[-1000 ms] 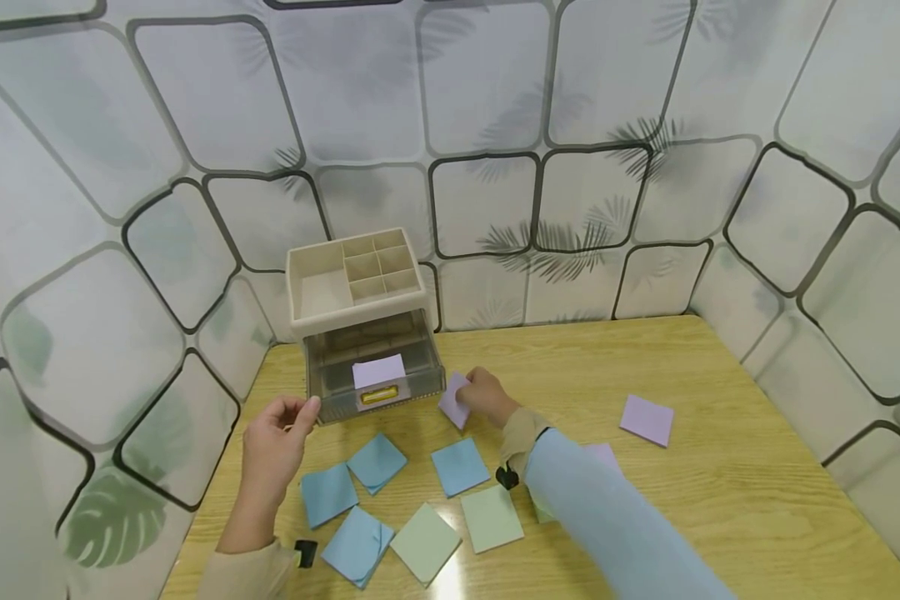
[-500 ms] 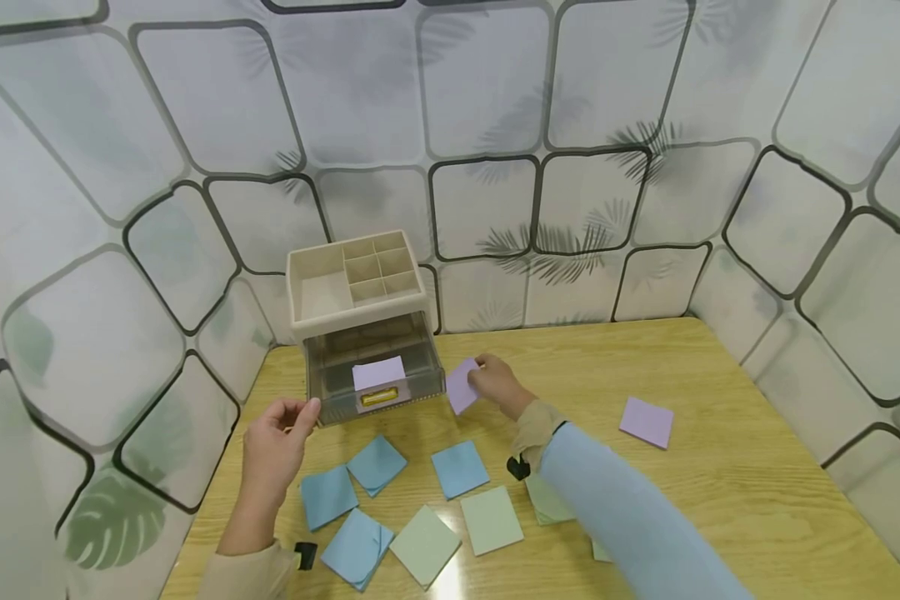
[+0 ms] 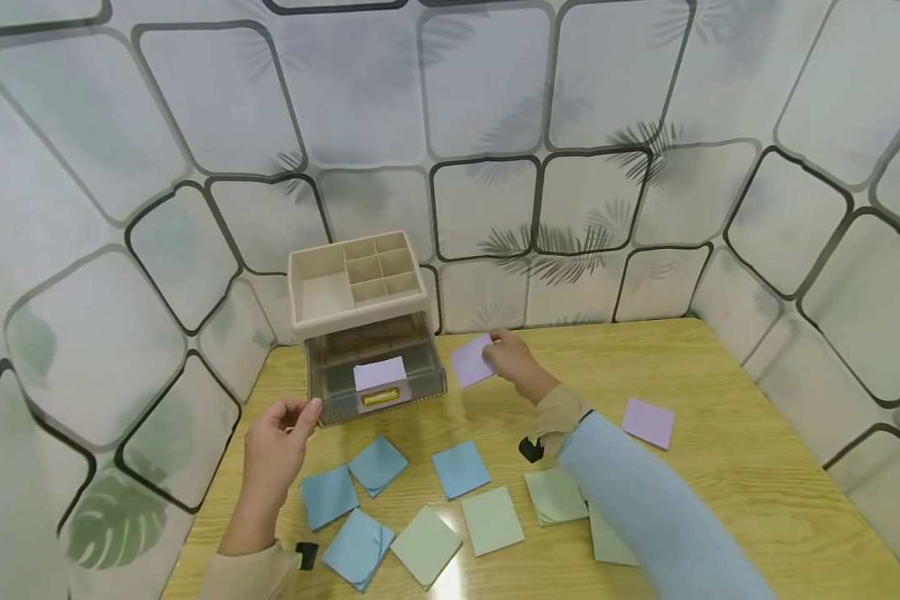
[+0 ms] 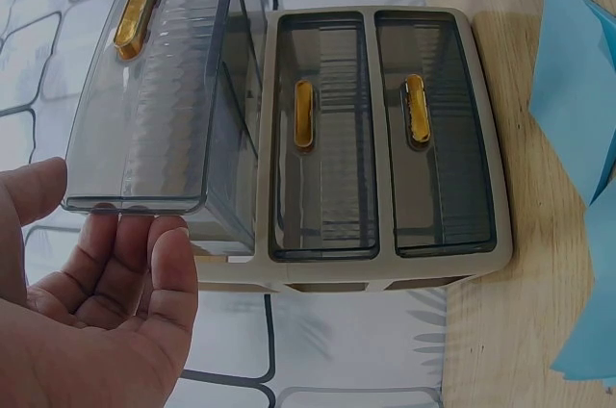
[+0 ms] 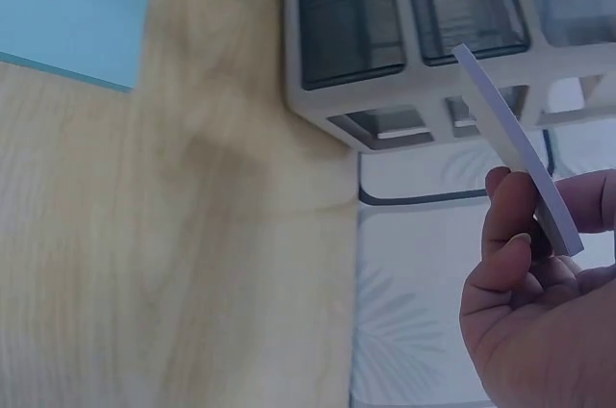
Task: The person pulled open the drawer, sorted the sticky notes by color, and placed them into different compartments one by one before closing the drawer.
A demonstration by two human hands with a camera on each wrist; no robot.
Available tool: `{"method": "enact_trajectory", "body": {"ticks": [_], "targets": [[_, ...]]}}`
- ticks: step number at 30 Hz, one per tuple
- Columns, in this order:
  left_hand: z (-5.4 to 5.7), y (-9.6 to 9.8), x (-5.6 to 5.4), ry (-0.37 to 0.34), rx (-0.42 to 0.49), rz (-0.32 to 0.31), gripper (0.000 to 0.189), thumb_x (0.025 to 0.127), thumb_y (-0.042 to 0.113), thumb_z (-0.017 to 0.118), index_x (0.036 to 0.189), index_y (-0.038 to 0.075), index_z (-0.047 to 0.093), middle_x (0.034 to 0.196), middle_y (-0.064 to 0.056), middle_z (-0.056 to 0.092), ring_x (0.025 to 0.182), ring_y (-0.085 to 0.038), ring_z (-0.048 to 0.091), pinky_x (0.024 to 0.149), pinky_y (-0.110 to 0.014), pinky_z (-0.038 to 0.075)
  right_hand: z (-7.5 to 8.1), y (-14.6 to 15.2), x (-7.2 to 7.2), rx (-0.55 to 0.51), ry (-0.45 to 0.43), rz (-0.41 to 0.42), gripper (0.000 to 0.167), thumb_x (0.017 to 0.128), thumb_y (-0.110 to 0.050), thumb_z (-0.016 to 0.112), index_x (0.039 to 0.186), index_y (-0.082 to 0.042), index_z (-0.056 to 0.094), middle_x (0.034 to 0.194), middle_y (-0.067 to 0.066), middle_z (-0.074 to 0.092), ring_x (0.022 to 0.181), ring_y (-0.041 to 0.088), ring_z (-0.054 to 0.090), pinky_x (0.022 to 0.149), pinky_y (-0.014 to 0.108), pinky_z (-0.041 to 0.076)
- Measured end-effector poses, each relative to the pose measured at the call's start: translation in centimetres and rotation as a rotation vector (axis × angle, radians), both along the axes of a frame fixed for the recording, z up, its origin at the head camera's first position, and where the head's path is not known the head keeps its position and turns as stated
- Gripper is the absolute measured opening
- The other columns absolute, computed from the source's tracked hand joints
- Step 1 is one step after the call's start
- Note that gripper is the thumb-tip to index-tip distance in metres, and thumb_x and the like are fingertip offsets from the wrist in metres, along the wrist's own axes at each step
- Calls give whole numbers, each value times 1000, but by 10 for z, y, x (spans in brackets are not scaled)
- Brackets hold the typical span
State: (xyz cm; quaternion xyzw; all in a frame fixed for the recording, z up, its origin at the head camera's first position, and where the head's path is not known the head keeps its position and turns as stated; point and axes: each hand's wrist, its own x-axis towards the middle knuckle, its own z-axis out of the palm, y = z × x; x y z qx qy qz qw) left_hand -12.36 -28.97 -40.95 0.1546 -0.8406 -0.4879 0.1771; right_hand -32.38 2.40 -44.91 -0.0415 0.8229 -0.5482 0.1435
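Observation:
A beige desktop organizer [image 3: 326,312] with smoky clear drawers stands at the back left of the table. Its top drawer [image 3: 341,407] is pulled out, and a purple sticky note pad [image 3: 378,373] shows in it behind the gold handle. My left hand [image 3: 276,437] holds the drawer's left front corner, fingers curled at its side edge [image 4: 135,206]. To the right of the drawer, my right hand [image 3: 517,362] pinches another purple sticky note pad [image 3: 471,360] between thumb and fingers. In the right wrist view this pad [image 5: 520,148] is thin and seen edge-on, raised in front of the organizer.
Several blue sticky note pads [image 3: 328,496] and several pale green ones [image 3: 492,521] lie on the wooden table [image 3: 757,500] in front. One more purple pad [image 3: 648,422] lies at the right. Two closed drawers [image 4: 327,139] sit beneath the open one. A patterned curtain [image 3: 487,83] surrounds the table.
My right hand has lifted the purple pad up and back, away from the table front beside the drawer. More green pads show from under the right sleeve. My left hand stays put.

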Motion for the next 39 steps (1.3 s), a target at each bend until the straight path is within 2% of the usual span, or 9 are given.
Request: {"method": "enact_trajectory", "body": {"ticks": [4,10,16,23,34,39], "targets": [[2,0,0,7,-13,6,30,105,31,70,103,0,71,85,9,65,81,4,59,66,-19,49,16,7,-2,-20,11,-2,61,100,-11,45,159,2,38,145,27,58,105,28,65,80,34,49],[4,1,0,8,-26,5,30,105,30,70,102,0,71,85,8,66,81,4,59,67,-20,49,36,17,-2,-47,21,-14,62,101,-10,45,161,2,34,157,28,48,122,38,63,85,35,50],[4,2,1,14,-9,0,30,105,29,70,102,0,71,84,10,64,82,4,59,66,-19,49,52,22,-1,-65,48,-21,62,100,-8,45,160,4,34,158,29,47,127,40,61,85,37,52],[2,1,0,16,-3,1,30,105,30,70,103,0,71,85,10,64,82,4,59,66,-19,49,67,27,-1,-150,56,-19,62,97,-4,47,158,0,35,158,28,48,130,42,61,90,38,55],[2,1,1,21,-16,1,30,105,30,71,102,0,71,84,11,64,81,5,59,66,-19,48,95,18,9,-212,107,32,56,98,-3,46,153,2,37,153,30,52,124,38,62,90,32,54],[2,1,2,7,-19,6,31,105,31,70,103,0,71,86,9,65,81,5,59,67,-19,48,105,10,13,-230,124,63,53,95,1,48,148,4,40,146,32,56,117,35,65,84,28,56]]}}
